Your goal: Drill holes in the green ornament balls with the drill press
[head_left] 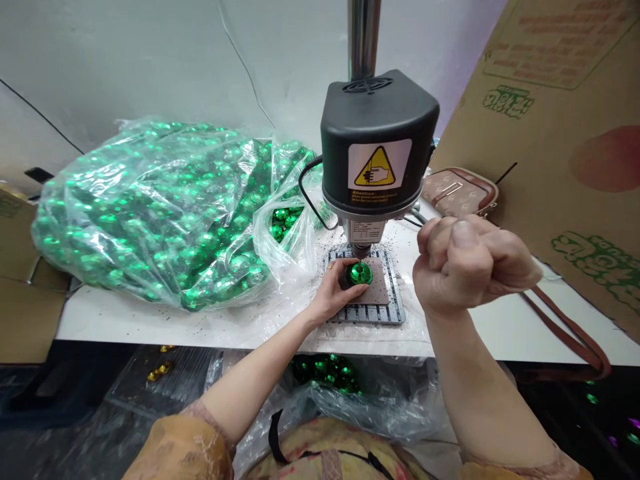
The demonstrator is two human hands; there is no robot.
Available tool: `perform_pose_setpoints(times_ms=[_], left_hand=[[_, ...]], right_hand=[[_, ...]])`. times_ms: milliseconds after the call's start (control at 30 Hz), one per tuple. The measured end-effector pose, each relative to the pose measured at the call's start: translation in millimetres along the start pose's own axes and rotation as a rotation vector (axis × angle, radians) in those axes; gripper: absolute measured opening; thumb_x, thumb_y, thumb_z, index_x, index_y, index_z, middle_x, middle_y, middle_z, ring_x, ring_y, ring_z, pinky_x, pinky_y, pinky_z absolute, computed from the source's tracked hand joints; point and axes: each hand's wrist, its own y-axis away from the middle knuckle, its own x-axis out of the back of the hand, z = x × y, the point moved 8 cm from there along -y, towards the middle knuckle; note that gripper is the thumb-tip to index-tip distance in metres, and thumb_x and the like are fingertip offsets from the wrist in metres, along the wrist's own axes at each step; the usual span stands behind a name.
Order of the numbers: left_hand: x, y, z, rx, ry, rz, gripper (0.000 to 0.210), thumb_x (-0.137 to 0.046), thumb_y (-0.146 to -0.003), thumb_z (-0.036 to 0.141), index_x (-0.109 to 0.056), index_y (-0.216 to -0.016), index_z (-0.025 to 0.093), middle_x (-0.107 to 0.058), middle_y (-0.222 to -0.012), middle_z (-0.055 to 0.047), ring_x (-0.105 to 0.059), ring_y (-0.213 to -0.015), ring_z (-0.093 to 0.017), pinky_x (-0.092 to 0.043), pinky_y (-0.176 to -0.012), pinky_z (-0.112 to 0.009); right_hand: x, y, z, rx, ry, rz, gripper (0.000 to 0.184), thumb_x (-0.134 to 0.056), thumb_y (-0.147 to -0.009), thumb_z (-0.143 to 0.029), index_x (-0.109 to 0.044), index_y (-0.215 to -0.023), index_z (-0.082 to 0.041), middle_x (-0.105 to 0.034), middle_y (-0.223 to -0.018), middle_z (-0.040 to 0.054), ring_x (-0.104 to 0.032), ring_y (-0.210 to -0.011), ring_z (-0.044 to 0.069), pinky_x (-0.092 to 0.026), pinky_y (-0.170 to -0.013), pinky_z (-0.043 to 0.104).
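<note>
A shiny green faceted piece (361, 273), round with a dimple in the top, sits on the base of a small bench drill press (380, 140). My left hand (336, 288) curls around its left side, thumb in front and fingers behind, directly below the chuck (361, 251). The drill tip meets the top of the piece or hangs just above it; I cannot tell which. To the right of the drill head, my right hand (467, 263) is raised in a closed fist. Whatever it may grip is hidden by the fingers.
A big clear bag (150, 213) of green faceted pieces lies left of the press. Dark shavings dot the white table (120, 320). Behind my right hand are a patterned purse (457, 190) and a tall cardboard box (565, 173). Below the table edge, plastic holds more green pieces (330, 373).
</note>
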Motion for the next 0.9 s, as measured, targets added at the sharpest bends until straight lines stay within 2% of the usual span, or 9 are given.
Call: perform_pose_setpoints(times_ms=[433, 600, 700, 767, 833, 867, 900], left_hand=[[0.4, 1, 2, 0.049, 0.024, -0.016, 0.054, -0.085, -0.081, 0.046, -0.062, -0.124, 0.023, -0.067, -0.12, -0.009, -0.063, -0.115, -0.027, -0.051, -0.102, -0.043], [-3.4, 1, -2, 0.103, 0.058, 0.005, 0.057, -0.086, -0.079, 0.043, -0.061, -0.125, 0.022, -0.066, -0.122, -0.01, -0.064, -0.115, -0.028, -0.052, -0.102, -0.043], [-3.6, 5, 6, 0.101, 0.079, 0.063, 0.054, -0.084, -0.08, 0.041, -0.058, -0.123, 0.021, -0.067, -0.119, -0.01, -0.067, -0.111, -0.027, -0.054, -0.098, -0.042], [5.3, 17, 18, 0.063, -0.027, 0.177, 0.05, -0.084, -0.08, 0.042, -0.058, -0.118, 0.021, -0.067, -0.114, -0.01, -0.068, -0.106, -0.027, -0.055, -0.092, -0.042], [13.9, 41, 37, -0.042, -0.194, 0.256, 0.047, -0.083, -0.081, 0.043, -0.057, -0.115, 0.023, -0.068, -0.107, -0.009, -0.068, -0.101, -0.027, -0.056, -0.086, -0.042], [13.8, 57, 47, -0.133, -0.272, 0.238, 0.047, -0.082, -0.081, 0.045, -0.057, -0.114, 0.024, -0.068, -0.105, -0.009, -0.068, -0.097, -0.027, -0.056, -0.083, -0.041], [9.4, 76, 58, -0.257, -0.338, 0.17, 0.045, -0.08, -0.083, 0.046, -0.056, -0.115, 0.024, -0.069, -0.102, -0.009, -0.068, -0.093, -0.026, -0.056, -0.079, -0.04]], right_hand=[[5, 13, 0, 0.073, -0.052, -0.019, 0.046, -0.056, -0.083, -0.011, -0.02, -0.056, -0.016, -0.027, -0.048, -0.0071, -0.028, -0.041, 0.002, -0.034, -0.045, 0.024], [-7, -11, 0, -0.065, -0.002, 0.068, 0.042, -0.055, -0.084, -0.01, -0.026, -0.055, -0.019, -0.025, -0.046, -0.0078, -0.026, -0.039, 0.002, -0.026, -0.042, 0.024], [-16, -31, 7, -0.229, 0.064, 0.099, 0.042, -0.06, -0.083, -0.012, -0.032, -0.053, -0.022, -0.029, -0.044, -0.0083, -0.034, -0.039, 0.005, -0.03, -0.044, 0.028], [-21, -39, 9, -0.281, 0.054, 0.078, 0.041, -0.062, -0.083, -0.014, -0.035, -0.053, -0.023, -0.032, -0.043, -0.0083, -0.035, -0.039, 0.006, -0.033, -0.044, 0.03], [-22, -42, 10, -0.295, 0.053, 0.054, 0.04, -0.063, -0.084, -0.016, -0.038, -0.053, -0.023, -0.034, -0.043, -0.0082, -0.035, -0.039, 0.006, -0.033, -0.045, 0.03], [-21, -42, 11, -0.299, 0.063, 0.047, 0.04, -0.063, -0.084, -0.017, -0.04, -0.053, -0.023, -0.035, -0.043, -0.0081, -0.035, -0.039, 0.006, -0.034, -0.045, 0.03], [-21, -41, 11, -0.296, 0.069, 0.042, 0.04, -0.063, -0.085, -0.018, -0.041, -0.052, -0.023, -0.035, -0.043, -0.0079, -0.035, -0.039, 0.006, -0.033, -0.045, 0.031]])
